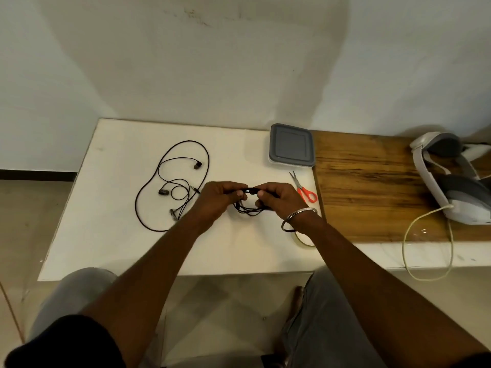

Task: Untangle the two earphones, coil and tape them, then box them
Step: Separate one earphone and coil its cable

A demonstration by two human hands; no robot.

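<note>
Above table (106, 248): earphone (251, 191) between fingers (240, 194)

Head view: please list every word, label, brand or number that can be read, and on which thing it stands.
None can be read. The grey box lid, the scissors, the headset, the earphone on the table and the coiled earphone show no legible marking.

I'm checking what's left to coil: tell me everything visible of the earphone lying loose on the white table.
The loose earphone is a thin black cable, uncoiled, lying flat on the white table in one wide loop with smaller loops inside. Two dark earbuds and a metallic part show. It lies beside the left hand, seemingly untouched.
</note>
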